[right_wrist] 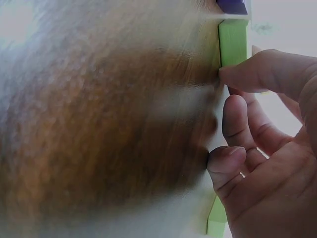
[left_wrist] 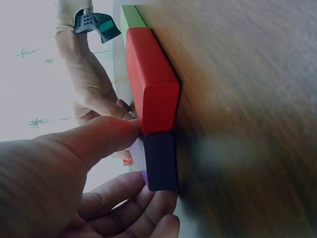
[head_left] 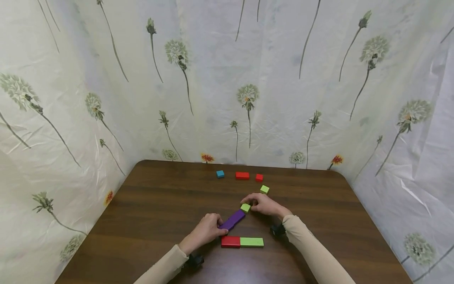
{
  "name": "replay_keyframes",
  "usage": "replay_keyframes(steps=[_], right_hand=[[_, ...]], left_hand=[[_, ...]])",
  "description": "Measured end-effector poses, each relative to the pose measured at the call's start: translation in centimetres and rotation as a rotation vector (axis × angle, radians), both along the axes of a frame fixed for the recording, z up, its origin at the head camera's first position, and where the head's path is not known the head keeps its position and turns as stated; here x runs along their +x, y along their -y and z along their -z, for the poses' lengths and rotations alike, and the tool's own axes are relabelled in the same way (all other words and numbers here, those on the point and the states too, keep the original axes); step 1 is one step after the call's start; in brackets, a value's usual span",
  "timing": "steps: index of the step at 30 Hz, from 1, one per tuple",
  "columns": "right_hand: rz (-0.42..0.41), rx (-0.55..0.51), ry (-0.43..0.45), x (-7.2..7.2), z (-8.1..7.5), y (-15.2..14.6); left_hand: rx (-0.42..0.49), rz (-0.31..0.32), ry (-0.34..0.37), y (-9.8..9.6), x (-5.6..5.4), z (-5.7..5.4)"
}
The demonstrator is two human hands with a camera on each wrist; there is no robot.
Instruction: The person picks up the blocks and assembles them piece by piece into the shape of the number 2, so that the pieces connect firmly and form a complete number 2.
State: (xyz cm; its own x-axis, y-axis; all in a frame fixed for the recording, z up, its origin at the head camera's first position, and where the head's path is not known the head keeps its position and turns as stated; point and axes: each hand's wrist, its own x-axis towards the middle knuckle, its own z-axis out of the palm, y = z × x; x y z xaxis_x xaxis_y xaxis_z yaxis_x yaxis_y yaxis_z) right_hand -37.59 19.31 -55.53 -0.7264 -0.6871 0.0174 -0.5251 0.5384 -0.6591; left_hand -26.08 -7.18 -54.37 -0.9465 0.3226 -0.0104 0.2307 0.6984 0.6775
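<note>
A purple strip (head_left: 232, 221) lies slantwise on the table, its lower end pinched between the thumb and fingers of my left hand (head_left: 207, 228). In the left wrist view the purple end face (left_wrist: 161, 161) sits against the corner of a red block (left_wrist: 151, 74). That red block lines up end to end with a long green block (head_left: 252, 242). At the strip's upper end is a small green block (head_left: 245, 208), with my right hand (head_left: 265, 204) curled around it. The right wrist view has the thumb right at this green block's edge (right_wrist: 234, 43).
Farther back, another small green block (head_left: 264, 189) lies beyond my right hand. Near the rear edge are a blue block (head_left: 220, 174), a red oblong block (head_left: 242, 175) and a small red block (head_left: 259, 177). A flowered curtain (head_left: 213, 79) hangs behind the brown table (head_left: 152, 213).
</note>
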Motion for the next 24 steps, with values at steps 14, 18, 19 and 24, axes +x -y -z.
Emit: replay_keyframes(steps=[14,18,19,24], right_hand=[[0.001,-0.004,0.021,0.24,-0.05,0.21],[0.000,-0.003,0.017,0.32,-0.09,0.15],[0.003,-0.001,0.017,0.31,-0.08,0.11],[0.004,-0.004,0.025,0.27,-0.03,0.00]], left_hand=[[-0.007,0.003,0.001,0.01,0.03,0.09],[-0.005,0.002,-0.002,-0.01,0.01,0.15],[-0.004,0.002,-0.003,-0.01,0.01,0.15],[-0.004,0.004,-0.011,0.00,-0.07,0.18]])
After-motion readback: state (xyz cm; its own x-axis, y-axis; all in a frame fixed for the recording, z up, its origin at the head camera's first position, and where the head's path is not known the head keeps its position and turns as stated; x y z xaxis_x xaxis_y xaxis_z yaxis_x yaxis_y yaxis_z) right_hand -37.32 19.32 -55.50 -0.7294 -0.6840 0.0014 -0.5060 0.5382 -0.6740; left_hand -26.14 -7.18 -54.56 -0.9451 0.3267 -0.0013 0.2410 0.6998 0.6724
